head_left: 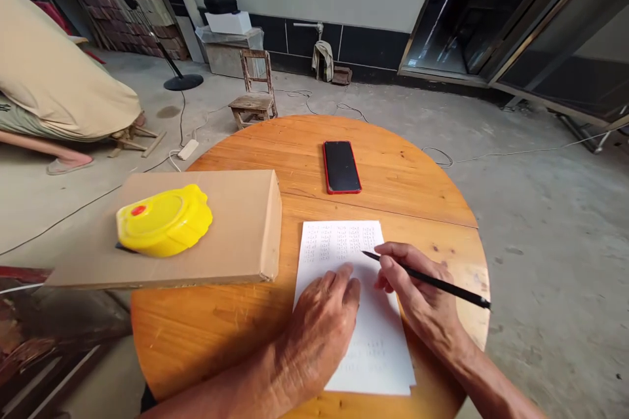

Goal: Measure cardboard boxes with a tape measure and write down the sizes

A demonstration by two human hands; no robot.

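Observation:
A white sheet of paper (344, 245) with rows of small print lies on the round wooden table (393, 170). My left hand (322, 324) rests flat on the sheet, fingers stretched out, holding it down. My right hand (417, 291) is closed around a black pencil (442, 285), whose tip touches the paper near the printed rows.
A red-edged phone (341, 167) lies face up beyond the paper. A flat cardboard box (236, 229) overhangs the table's left edge, with a yellow plastic container (164, 219) on it. A small wooden chair (255, 88), cables and a person's draped legs (59, 91) are on the concrete floor.

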